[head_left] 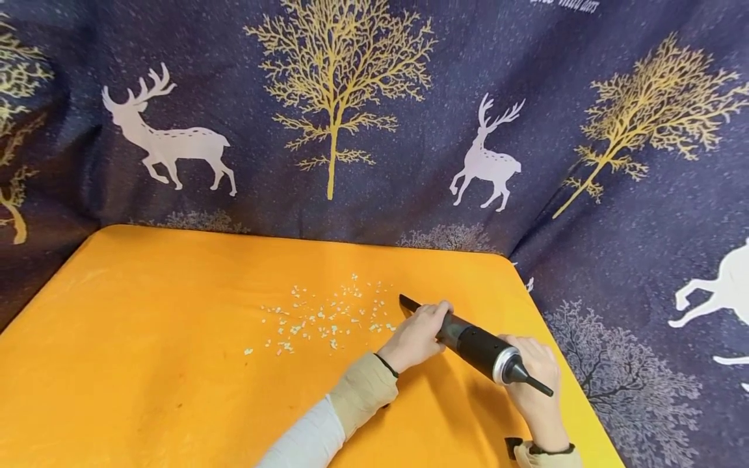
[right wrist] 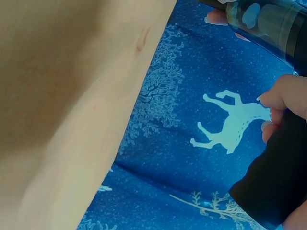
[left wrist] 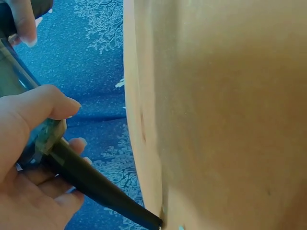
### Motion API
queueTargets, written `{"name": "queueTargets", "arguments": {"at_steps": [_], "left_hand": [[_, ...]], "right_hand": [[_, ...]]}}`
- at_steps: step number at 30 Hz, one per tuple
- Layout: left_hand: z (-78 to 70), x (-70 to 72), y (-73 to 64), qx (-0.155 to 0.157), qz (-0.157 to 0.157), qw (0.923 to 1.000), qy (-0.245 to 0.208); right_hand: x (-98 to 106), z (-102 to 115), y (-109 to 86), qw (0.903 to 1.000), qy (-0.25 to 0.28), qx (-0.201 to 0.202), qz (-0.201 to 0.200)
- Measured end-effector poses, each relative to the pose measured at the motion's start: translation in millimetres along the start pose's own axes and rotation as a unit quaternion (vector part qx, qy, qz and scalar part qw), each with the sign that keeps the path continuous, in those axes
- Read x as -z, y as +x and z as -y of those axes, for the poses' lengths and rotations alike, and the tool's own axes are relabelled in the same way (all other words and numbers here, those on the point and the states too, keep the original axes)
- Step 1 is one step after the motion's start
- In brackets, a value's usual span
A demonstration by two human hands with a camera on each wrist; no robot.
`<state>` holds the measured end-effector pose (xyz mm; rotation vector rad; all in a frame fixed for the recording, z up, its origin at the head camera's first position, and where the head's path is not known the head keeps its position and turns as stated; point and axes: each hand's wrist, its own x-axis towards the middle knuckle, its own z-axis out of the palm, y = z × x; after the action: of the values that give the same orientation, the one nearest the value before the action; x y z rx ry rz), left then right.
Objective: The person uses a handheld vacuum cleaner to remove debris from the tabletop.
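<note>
A black handheld vacuum cleaner [head_left: 481, 350] is held by both hands above the right part of the orange-covered table. My left hand [head_left: 417, 337] grips its front end, thumb on one side and fingers curled under in the left wrist view. My right hand [head_left: 537, 376] holds the dark handle [right wrist: 273, 177], seen in the right wrist view with the fingers wrapped round it. The flat nozzle [left wrist: 110, 194] points away, its tip close over the table. Just left of the tip lie small pale scraps [head_left: 333, 343], scattered loosely.
The orange table cover [head_left: 152, 312] reaches to a dark cloth backdrop [head_left: 374, 195] with printed deer and trees. That cloth also hangs along the table's right edge. A narrow black tip [head_left: 538, 386] sticks out from the vacuum's rear.
</note>
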<state>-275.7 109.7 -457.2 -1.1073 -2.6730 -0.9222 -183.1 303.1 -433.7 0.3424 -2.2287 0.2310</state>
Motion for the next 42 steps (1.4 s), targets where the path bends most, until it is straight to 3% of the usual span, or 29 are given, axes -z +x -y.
{"name": "queueTargets", "arguments": {"at_steps": [9, 21, 28, 42], "left_hand": [[6.3, -4.3, 10.2, -0.030, -0.010, 0.9994, -0.015], [16.4, 4.8, 15.0, -0.026, -0.008, 0.9996, -0.010], [27.7, 8.1, 12.0, -0.001, -0.003, 0.9999, -0.015], [42.0, 22.6, 0.1, 0.021, -0.013, 0.9996, -0.017]], "right_hand": [[-6, -7, -2.4, 0.9999, -0.013, -0.004, 0.002], [-18, -5, 6.5, 0.9999, 0.003, -0.004, -0.011], [-33, -5, 11.5, 1.0000, -0.002, 0.007, -0.002], [-46, 10, 22.5, 0.9994, 0.022, 0.021, -0.013]]}}
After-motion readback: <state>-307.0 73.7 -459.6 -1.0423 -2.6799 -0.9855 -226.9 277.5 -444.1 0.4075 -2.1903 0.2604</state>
